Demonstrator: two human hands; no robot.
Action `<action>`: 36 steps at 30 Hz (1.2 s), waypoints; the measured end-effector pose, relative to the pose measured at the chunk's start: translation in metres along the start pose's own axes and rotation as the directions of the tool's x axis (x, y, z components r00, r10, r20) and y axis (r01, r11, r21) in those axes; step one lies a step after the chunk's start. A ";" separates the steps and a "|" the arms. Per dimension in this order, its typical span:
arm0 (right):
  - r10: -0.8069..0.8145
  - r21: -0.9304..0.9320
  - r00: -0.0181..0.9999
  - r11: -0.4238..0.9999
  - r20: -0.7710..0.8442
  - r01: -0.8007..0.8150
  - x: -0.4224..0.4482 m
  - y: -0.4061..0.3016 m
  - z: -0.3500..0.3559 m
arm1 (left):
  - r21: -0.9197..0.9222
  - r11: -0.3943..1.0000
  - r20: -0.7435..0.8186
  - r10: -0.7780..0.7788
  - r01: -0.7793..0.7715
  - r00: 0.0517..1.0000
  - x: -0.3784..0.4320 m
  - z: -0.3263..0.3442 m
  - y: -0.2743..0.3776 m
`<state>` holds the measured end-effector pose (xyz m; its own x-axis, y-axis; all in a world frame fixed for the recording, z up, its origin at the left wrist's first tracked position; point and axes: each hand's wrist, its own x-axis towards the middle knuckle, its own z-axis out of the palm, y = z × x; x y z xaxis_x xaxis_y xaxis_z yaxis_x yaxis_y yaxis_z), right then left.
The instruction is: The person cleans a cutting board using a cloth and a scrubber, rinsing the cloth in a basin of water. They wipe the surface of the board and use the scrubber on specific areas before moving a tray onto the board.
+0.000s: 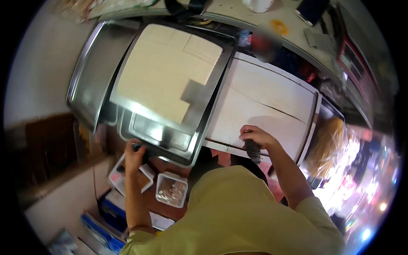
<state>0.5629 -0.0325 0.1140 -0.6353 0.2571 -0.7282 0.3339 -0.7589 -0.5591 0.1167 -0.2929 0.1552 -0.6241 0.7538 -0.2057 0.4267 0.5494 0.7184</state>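
Note:
My right hand (258, 136) grips a dark grey, rough scouring pad (253, 151) above the front edge of a white, cracked chest top (261, 95). Left of it, a metal tray (207, 102) carries a flat, pale yellow cut slab (153, 70), which looks like tofu. A notch at the slab's lower right bares the metal. My left hand (135, 156) is by the tray's lower left corner, its fingers curled at something small and dark; whether it is held is unclear.
Another metal tray (102, 70) lies at the left. White plastic tubs (172, 189) stand below my left hand, one holding bagged items. Bagged yellow-brown goods (326, 148) lie at the right. Along the back runs a counter (229, 8) with yellow rubber bands (279, 27).

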 end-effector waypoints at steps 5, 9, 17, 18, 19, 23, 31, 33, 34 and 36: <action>-0.079 -0.269 0.994 0.961 -0.068 0.058 0.052 0.029 0.053 | 0.542 0.837 0.058 0.047 -0.071 0.997 0.112 -0.026 -0.049; -0.119 -0.092 0.989 0.990 -0.088 0.111 0.075 0.042 0.096 | 0.416 0.886 0.426 0.009 -0.205 0.905 0.163 -0.007 -0.046; -0.260 -0.484 0.907 0.872 -0.332 0.073 0.092 0.050 0.123 | 0.575 0.816 -0.042 -0.041 0.058 0.998 0.153 -0.019 -0.024; -0.332 -0.539 0.885 0.834 -0.325 0.115 0.094 0.050 0.125 | 0.572 0.820 0.040 -0.007 -0.017 0.999 0.165 -0.031 -0.058; -0.383 -0.582 0.859 0.803 -0.340 0.128 0.093 0.056 0.123 | 0.650 0.757 0.130 -0.027 -0.065 0.991 0.168 -0.023 -0.058; -0.385 -0.587 0.861 0.799 -0.331 0.131 0.083 0.054 0.108 | 0.359 0.933 0.177 -0.033 -0.033 0.984 0.188 -0.025 -0.093; -0.298 -0.582 0.878 0.813 -0.374 0.028 0.017 0.065 0.031 | 0.130 0.990 0.209 -0.090 0.063 0.974 0.125 0.061 -0.027; -0.253 -0.510 0.888 0.860 -0.385 0.024 -0.006 0.069 0.016 | -0.034 0.995 0.198 -0.083 0.091 0.977 0.110 0.078 -0.018; -0.296 -0.550 0.876 0.834 -0.381 0.043 -0.016 0.078 0.007 | -0.117 0.987 0.198 -0.082 0.107 0.977 0.103 0.089 -0.010; -0.336 -0.553 0.845 0.831 -0.417 0.059 -0.038 0.102 -0.005 | -0.124 0.992 0.221 0.010 0.018 0.975 0.090 0.117 0.017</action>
<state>0.6242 -0.1167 0.0825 -0.3588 0.7216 -0.5921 0.6252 -0.2852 -0.7265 0.1439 -0.1738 0.0711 -0.4597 0.8201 -0.3407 0.3304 0.5140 0.7916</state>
